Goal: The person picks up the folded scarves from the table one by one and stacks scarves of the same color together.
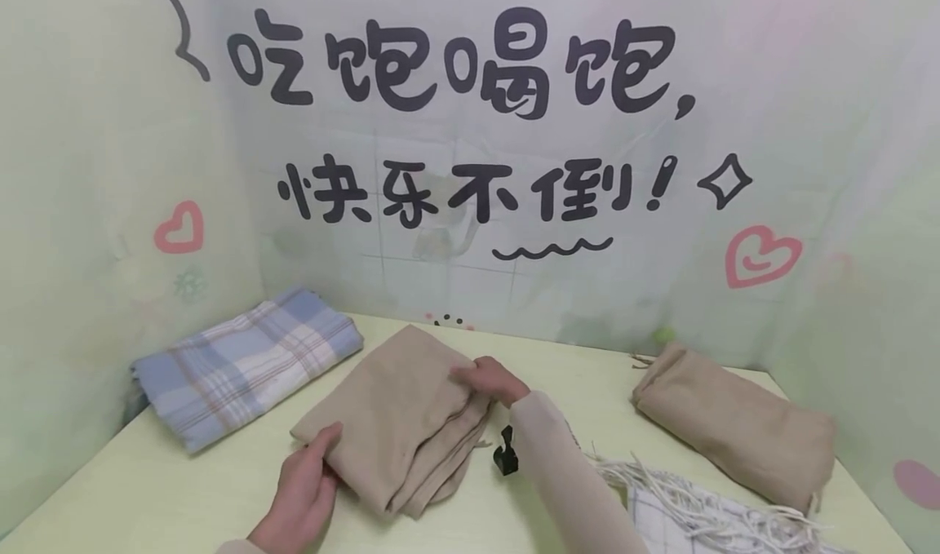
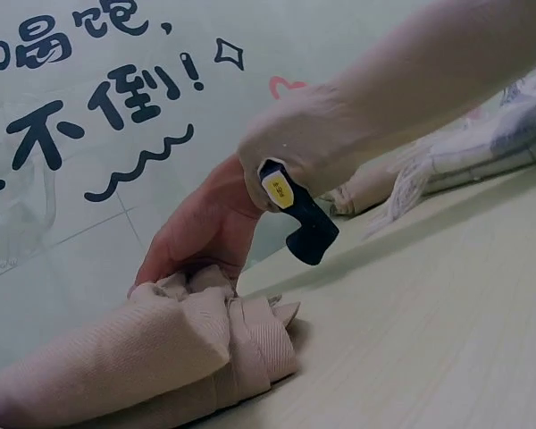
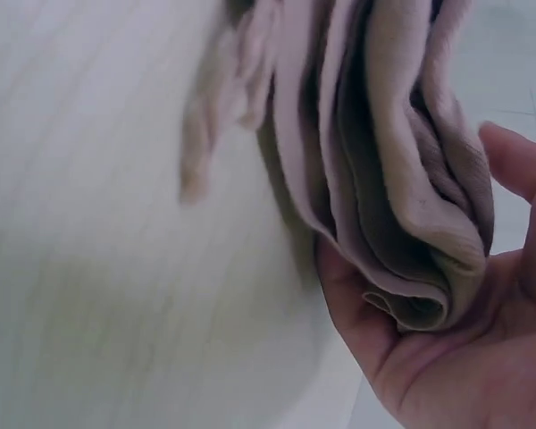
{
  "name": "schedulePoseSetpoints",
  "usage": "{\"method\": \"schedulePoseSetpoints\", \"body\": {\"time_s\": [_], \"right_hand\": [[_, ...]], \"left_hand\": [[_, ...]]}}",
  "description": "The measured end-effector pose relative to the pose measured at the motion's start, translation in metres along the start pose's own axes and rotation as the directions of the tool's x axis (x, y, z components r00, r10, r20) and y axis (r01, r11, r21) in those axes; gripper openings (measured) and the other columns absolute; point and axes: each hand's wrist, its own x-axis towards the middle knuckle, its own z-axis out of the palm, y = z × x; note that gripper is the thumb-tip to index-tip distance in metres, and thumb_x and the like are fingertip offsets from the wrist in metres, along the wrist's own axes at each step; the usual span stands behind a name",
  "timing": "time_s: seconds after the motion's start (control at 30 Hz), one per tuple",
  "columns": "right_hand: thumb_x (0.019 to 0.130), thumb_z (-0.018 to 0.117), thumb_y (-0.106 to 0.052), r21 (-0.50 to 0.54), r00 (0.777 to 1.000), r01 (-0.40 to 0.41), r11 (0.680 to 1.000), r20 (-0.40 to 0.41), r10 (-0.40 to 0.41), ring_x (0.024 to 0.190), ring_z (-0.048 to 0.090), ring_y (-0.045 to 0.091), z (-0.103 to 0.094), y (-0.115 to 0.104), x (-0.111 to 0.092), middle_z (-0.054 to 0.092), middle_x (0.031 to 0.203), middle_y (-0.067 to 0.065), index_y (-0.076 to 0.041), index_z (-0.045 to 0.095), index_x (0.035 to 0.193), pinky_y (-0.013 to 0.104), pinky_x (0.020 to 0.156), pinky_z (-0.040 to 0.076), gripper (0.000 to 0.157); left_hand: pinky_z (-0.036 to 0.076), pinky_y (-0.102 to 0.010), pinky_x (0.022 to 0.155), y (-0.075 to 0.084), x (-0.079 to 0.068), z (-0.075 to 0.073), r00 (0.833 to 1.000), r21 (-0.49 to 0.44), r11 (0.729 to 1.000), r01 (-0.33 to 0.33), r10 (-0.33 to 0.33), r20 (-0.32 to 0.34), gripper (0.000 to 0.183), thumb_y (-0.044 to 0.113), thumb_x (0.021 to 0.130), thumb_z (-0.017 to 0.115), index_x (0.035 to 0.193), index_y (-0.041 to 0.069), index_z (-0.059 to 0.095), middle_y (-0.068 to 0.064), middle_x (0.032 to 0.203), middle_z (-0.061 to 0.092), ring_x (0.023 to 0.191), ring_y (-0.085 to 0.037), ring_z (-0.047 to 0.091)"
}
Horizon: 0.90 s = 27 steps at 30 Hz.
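Note:
A folded beige scarf lies at the middle of the table in the head view, its layered edges facing the near right. My left hand grips its near left side, thumb on top and fingers underneath. At the far right corner, my right hand pinches the folded layers. The right wrist view shows the scarf's stacked folds between the thumb and fingers of the right hand, with a twisted tassel hanging beside them. In the left wrist view the left hand is almost wholly out of frame.
A blue and white plaid cloth lies folded at the left. On the right are a rolled beige scarf and a white checked scarf with fringe. A small black device sits at the right wrist. A printed curtain stands behind the table.

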Motion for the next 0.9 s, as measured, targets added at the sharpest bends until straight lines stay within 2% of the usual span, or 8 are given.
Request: {"method": "schedulePoseSetpoints", "body": {"time_s": [0.1, 0.2, 0.3, 0.37, 0.47, 0.6, 0.77, 0.9], "right_hand": [[0.086, 0.065, -0.026, 0.048, 0.999, -0.016, 0.999, 0.034, 0.015, 0.081, 0.056, 0.015, 0.001, 0.001, -0.001, 0.065, 0.094, 0.010, 0.002, 0.066, 0.096, 0.028, 0.079, 0.047, 0.030], [0.082, 0.068, -0.022, 0.060, 0.999, -0.030, 0.998, 0.039, 0.028, 0.074, 0.055, 0.014, 0.000, 0.001, -0.004, 0.064, 0.087, 0.008, 0.001, 0.066, 0.092, 0.025, 0.072, 0.047, 0.026], [0.078, 0.069, -0.021, 0.048, 0.998, -0.057, 0.997, 0.044, 0.055, 0.070, 0.056, 0.013, -0.002, 0.000, -0.007, 0.064, 0.084, 0.007, 0.001, 0.066, 0.091, 0.025, 0.069, 0.048, 0.026], [0.076, 0.069, -0.021, 0.042, 0.995, -0.082, 0.996, 0.060, 0.080, 0.070, 0.058, 0.014, -0.004, -0.001, -0.008, 0.065, 0.085, 0.008, 0.001, 0.066, 0.094, 0.026, 0.070, 0.050, 0.029], [0.071, 0.069, -0.020, 0.037, 0.988, -0.132, 0.991, 0.085, 0.129, 0.074, 0.058, 0.016, -0.005, -0.004, -0.012, 0.064, 0.088, 0.008, 0.001, 0.064, 0.098, 0.027, 0.072, 0.049, 0.034], [0.068, 0.069, -0.016, 0.071, 0.976, -0.190, 0.979, 0.121, 0.180, 0.072, 0.058, 0.017, -0.004, -0.008, -0.016, 0.062, 0.087, 0.008, 0.000, 0.061, 0.099, 0.027, 0.069, 0.050, 0.036], [0.067, 0.066, -0.012, 0.115, 0.974, -0.173, 0.978, 0.168, 0.153, 0.070, 0.058, 0.015, -0.001, -0.012, -0.025, 0.063, 0.084, 0.007, -0.001, 0.061, 0.095, 0.025, 0.068, 0.051, 0.031], [0.068, 0.065, -0.011, 0.120, 0.974, -0.149, 0.981, 0.189, 0.125, 0.072, 0.058, 0.014, 0.002, -0.015, -0.035, 0.063, 0.084, 0.006, 0.000, 0.063, 0.093, 0.024, 0.070, 0.049, 0.028]], "left_hand": [[0.017, -0.035, 0.118, -0.003, 0.001, 0.002, 0.999, 0.063, 0.998, -0.012, 0.014, -0.044, 0.066, 0.028, 0.100, 0.042, 0.145, 0.001, 0.003, -0.004, 0.139, 0.023, 0.138, -0.020, 0.019], [0.026, -0.031, 0.114, -0.004, 0.003, 0.004, 0.997, 0.099, 0.995, -0.023, 0.030, -0.067, 0.066, 0.027, 0.100, 0.043, 0.145, 0.003, 0.001, -0.004, 0.137, 0.026, 0.129, -0.016, 0.030], [0.038, -0.021, 0.101, -0.004, 0.005, 0.006, 0.996, 0.138, 0.990, -0.041, 0.052, -0.076, 0.068, 0.028, 0.099, 0.044, 0.146, 0.006, 0.000, -0.004, 0.139, 0.027, 0.116, -0.006, 0.041], [0.043, -0.014, 0.089, -0.004, 0.006, 0.006, 0.994, 0.178, 0.983, -0.040, 0.057, -0.091, 0.069, 0.030, 0.099, 0.045, 0.146, 0.007, 0.000, -0.004, 0.139, 0.028, 0.108, -0.002, 0.044], [0.044, -0.012, 0.080, -0.003, 0.006, 0.005, 0.993, 0.212, 0.977, -0.032, 0.055, -0.103, 0.074, 0.032, 0.098, 0.046, 0.148, 0.006, -0.002, -0.011, 0.143, 0.027, 0.115, -0.010, 0.043], [0.044, -0.016, 0.079, 0.002, 0.008, 0.002, 0.994, 0.251, 0.968, -0.002, 0.030, -0.106, 0.078, 0.033, 0.098, 0.046, 0.150, 0.004, -0.005, -0.017, 0.145, 0.026, 0.123, -0.023, 0.037], [0.045, -0.017, 0.077, 0.010, 0.012, -0.004, 0.995, 0.297, 0.955, 0.003, 0.027, -0.096, 0.079, 0.035, 0.097, 0.046, 0.151, 0.002, -0.001, -0.016, 0.139, 0.031, 0.105, -0.012, 0.046], [0.046, -0.018, 0.076, 0.016, 0.014, -0.011, 0.996, 0.344, 0.939, 0.000, 0.030, -0.083, 0.075, 0.036, 0.098, 0.045, 0.150, 0.000, 0.005, -0.013, 0.132, 0.037, 0.092, -0.004, 0.048]]}}
